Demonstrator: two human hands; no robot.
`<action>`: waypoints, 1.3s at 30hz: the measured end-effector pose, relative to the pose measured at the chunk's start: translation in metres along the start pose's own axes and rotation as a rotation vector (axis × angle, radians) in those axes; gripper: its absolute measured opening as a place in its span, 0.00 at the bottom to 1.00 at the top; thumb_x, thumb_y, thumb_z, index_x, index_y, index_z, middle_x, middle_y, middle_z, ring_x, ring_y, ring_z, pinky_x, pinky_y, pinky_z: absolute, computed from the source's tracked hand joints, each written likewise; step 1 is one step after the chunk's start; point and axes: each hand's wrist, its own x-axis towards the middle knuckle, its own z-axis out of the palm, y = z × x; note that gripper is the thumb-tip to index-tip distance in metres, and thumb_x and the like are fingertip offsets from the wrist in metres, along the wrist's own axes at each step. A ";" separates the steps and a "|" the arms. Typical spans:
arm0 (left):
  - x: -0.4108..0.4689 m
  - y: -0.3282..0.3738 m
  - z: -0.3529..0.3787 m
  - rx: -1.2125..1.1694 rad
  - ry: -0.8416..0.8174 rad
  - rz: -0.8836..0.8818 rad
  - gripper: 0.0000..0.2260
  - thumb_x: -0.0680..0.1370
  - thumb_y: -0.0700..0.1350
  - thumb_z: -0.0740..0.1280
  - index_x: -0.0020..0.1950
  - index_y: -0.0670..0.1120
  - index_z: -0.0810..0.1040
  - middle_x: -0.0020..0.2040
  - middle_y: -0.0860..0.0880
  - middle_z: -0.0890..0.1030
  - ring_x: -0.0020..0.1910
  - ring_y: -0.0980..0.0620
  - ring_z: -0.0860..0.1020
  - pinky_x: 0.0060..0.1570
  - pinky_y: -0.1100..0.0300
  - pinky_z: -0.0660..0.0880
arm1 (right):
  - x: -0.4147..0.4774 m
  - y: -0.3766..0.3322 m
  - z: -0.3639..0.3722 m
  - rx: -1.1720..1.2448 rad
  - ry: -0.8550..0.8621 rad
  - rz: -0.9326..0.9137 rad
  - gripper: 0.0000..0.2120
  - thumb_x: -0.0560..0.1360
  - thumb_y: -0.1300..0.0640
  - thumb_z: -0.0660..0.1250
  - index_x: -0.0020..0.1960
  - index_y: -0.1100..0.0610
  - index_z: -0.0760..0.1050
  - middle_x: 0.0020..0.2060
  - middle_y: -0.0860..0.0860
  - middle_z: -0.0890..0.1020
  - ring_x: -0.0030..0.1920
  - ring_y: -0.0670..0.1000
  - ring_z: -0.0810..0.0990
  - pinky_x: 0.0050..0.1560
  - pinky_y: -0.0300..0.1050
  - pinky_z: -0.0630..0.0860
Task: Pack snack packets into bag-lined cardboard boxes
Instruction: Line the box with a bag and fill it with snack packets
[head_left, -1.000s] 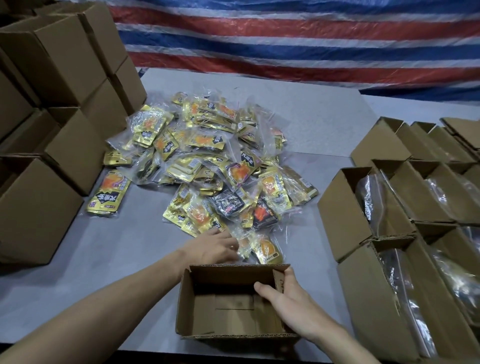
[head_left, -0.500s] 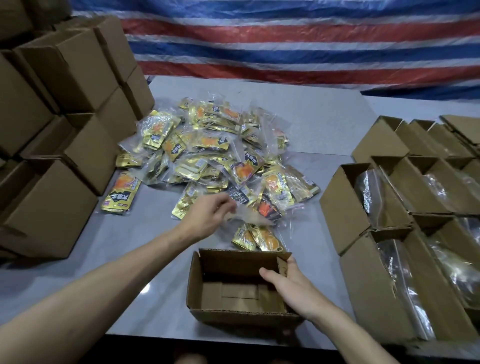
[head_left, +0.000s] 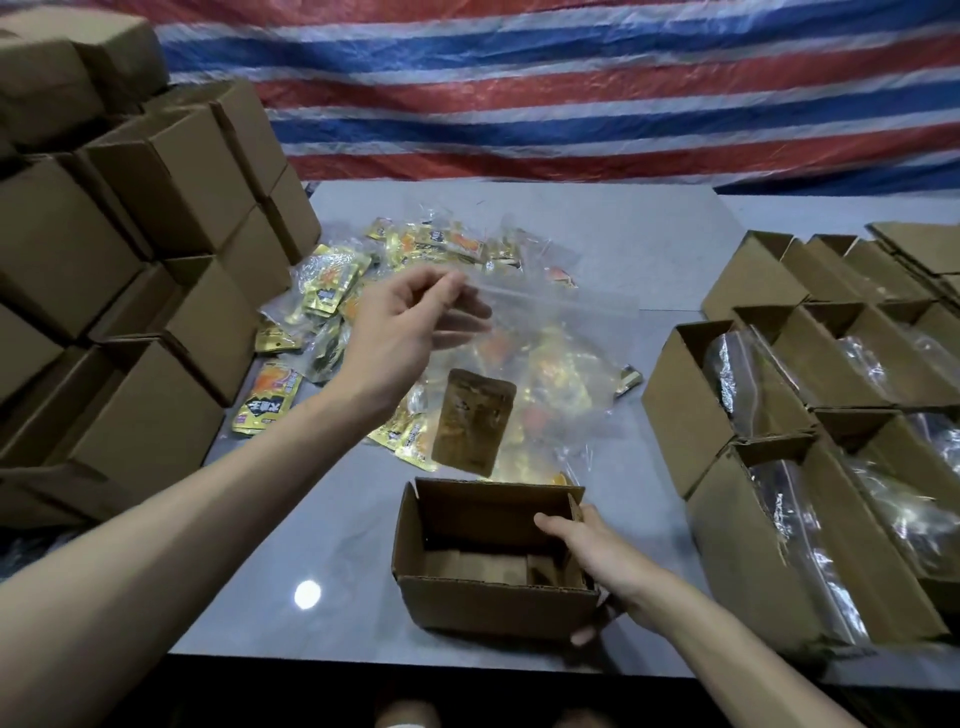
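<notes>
Lighting: dim, overhead; round glare spot on table (head_left: 307, 594). Motion blur on raised left hand (head_left: 410, 322). Wide-angle bending at edges.

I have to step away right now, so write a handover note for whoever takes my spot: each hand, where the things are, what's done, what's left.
Left hand pinches a clear bag by its top edge, up over the packet pile; a brown packet shows inside it.
Right hand grips the right wall of the open box at the table's near edge; this box is unlined and empty.
Done: the boxes at the right hold bags.
Left: probably lower this bag into the open box, then work through the pile.
</notes>
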 end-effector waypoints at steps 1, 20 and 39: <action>-0.003 0.008 0.003 -0.004 -0.017 0.014 0.09 0.84 0.42 0.61 0.48 0.44 0.80 0.43 0.46 0.86 0.46 0.42 0.85 0.53 0.45 0.80 | -0.002 -0.001 0.000 0.027 -0.015 0.016 0.33 0.77 0.36 0.64 0.77 0.46 0.57 0.71 0.47 0.69 0.54 0.50 0.77 0.32 0.45 0.79; -0.033 0.040 0.016 -0.378 -0.197 -0.192 0.09 0.78 0.46 0.65 0.49 0.41 0.79 0.43 0.46 0.85 0.36 0.44 0.85 0.34 0.54 0.84 | -0.013 0.018 -0.018 0.272 -0.098 0.040 0.15 0.80 0.43 0.64 0.62 0.49 0.75 0.56 0.56 0.82 0.50 0.60 0.85 0.42 0.65 0.83; -0.070 -0.040 -0.014 -0.328 -0.096 -0.506 0.11 0.77 0.45 0.66 0.52 0.38 0.79 0.45 0.41 0.85 0.39 0.38 0.85 0.36 0.50 0.84 | -0.028 0.019 -0.031 -0.051 -0.069 -0.692 0.34 0.62 0.61 0.73 0.66 0.41 0.76 0.66 0.34 0.76 0.70 0.37 0.69 0.70 0.40 0.62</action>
